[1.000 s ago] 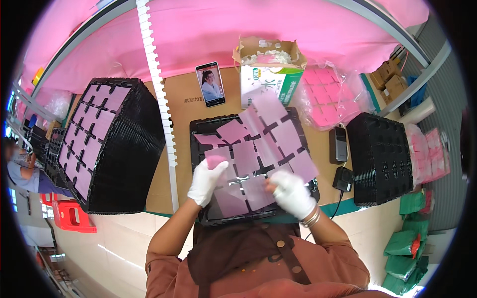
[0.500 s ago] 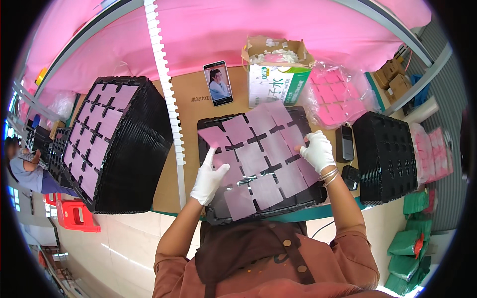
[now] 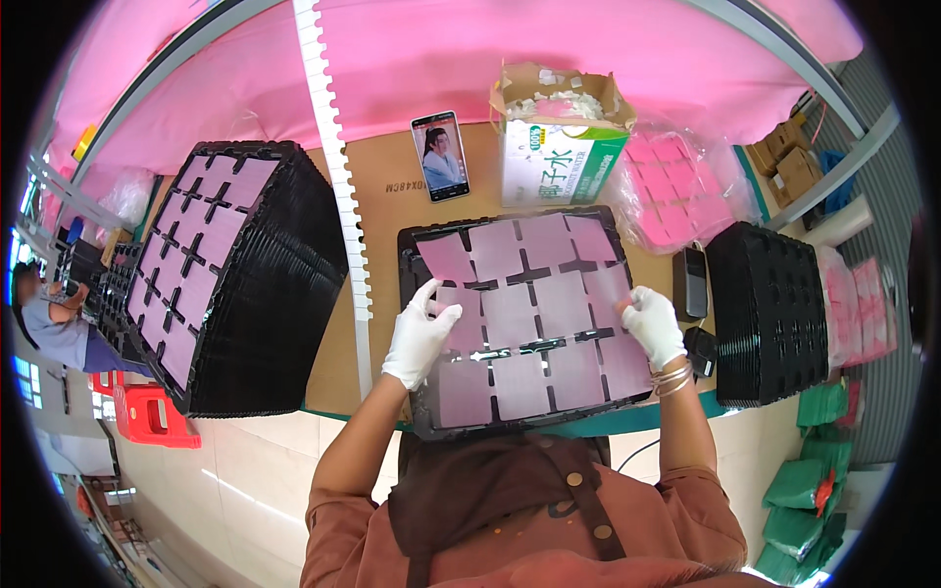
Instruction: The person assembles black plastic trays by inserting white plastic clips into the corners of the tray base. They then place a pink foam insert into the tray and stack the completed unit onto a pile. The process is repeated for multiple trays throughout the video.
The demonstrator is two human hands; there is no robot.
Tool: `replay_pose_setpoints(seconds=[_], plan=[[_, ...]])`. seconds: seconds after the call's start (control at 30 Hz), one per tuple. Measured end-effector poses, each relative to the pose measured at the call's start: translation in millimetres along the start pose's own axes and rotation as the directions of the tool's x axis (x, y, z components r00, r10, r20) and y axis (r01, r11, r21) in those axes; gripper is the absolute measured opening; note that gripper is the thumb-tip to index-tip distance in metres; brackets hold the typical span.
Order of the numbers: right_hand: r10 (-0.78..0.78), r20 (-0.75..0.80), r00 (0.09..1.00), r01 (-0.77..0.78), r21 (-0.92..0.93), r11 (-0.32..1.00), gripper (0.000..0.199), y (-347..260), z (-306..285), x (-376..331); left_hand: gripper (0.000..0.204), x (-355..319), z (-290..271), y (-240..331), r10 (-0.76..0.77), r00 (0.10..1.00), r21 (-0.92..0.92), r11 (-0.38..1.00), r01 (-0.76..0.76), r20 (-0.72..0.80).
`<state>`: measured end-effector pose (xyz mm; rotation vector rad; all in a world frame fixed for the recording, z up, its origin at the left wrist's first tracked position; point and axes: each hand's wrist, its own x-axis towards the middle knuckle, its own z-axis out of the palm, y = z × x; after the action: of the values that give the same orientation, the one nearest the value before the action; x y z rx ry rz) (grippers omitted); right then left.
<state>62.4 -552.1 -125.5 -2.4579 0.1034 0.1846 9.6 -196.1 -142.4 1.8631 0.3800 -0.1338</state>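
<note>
A thin pink sheet with cross-shaped cut-outs (image 3: 512, 316) lies almost square over a black plastic tray (image 3: 412, 284) in front of me. My left hand (image 3: 417, 338), in a white glove, pinches the sheet's left edge between thumb and fingers. On the opposite side my right hand (image 3: 654, 323), also gloved, has its fingertips closed on the right edge. Black parts of the tray show through the cut-outs. Shiny patches run across the sheet's lower middle.
A tall stack of black trays (image 3: 284, 284) topped with a similar sheet leans at left; another stack (image 3: 769, 314) stands right. Behind are a phone (image 3: 440, 157), a carton of scraps (image 3: 559, 162) and bagged pink sheets (image 3: 676, 191). A person (image 3: 59, 318) is at far left.
The sheet has turned from a tilt to nearly square with the tray, and its raised far left corner has come down. Both hands have shifted slightly with its edges.
</note>
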Motion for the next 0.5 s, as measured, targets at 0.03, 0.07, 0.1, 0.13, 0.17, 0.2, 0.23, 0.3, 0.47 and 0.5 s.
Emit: replay_pose_setpoints(seconds=[0.03,0.07,0.1,0.13,0.17,0.2,0.23,0.3,0.47,0.5], plan=[[0.011,-0.004,1.0,-0.011,-0.046,0.999,0.027,-4.1,2.2,-3.2,0.062,1.9,1.3,-2.7,0.015,1.0,0.026,1.0,-0.014,-0.022],[0.021,-0.008,1.0,-0.022,-0.092,0.996,0.027,-11.4,5.2,-6.8,0.062,2.2,0.1,-4.3,0.016,0.999,0.048,0.999,-0.014,-0.039],[0.032,-0.014,0.999,-0.033,-0.136,0.99,0.028,-19.1,8.2,-10.0,0.062,2.5,-2.5,-2.6,0.019,0.998,0.072,0.997,-0.015,-0.055],[0.042,-0.019,0.999,-0.045,-0.18,0.983,0.028,-23.4,10.7,-12.0,0.062,2.0,-4.5,0.5,0.023,0.997,0.096,0.995,-0.016,-0.071],[0.041,-0.04,0.998,-0.048,-0.185,0.982,0.033,-23.7,13.0,-12.8,0.06,-0.3,-6.5,5.1,0.008,0.996,0.143,0.99,0.005,-0.091],[0.016,-0.064,0.998,-0.027,-0.182,0.983,0.035,-20.1,15.9,-11.8,0.059,-0.4,-7.5,2.1,0.066,0.99,0.275,0.961,-0.03,-0.122],[-0.009,-0.086,0.996,-0.007,-0.179,0.984,0.037,-13.4,19.6,-10.0,0.057,-0.1,-7.7,-3.6,0.126,0.982,0.402,0.914,-0.059,-0.144],[-0.02,-0.113,0.993,0.003,-0.156,0.988,0.039,-8.8,19.9,-8.2,0.055,-2.5,-7.4,-0.2,0.153,0.977,0.552,0.833,-0.046,-0.149],[0.019,-0.082,0.996,-0.028,-0.105,0.994,0.043,-14.1,14.3,-9.1,0.052,-3.2,0.2,9.1,0.189,0.968,0.681,0.732,-0.028,-0.164],[0.008,-0.09,0.996,-0.018,-0.115,0.993,0.043,-14.9,13.9,-9.9,0.053,-3.3,-0.5,7.9,0.173,0.969,0.677,0.736,-0.007,-0.179]])
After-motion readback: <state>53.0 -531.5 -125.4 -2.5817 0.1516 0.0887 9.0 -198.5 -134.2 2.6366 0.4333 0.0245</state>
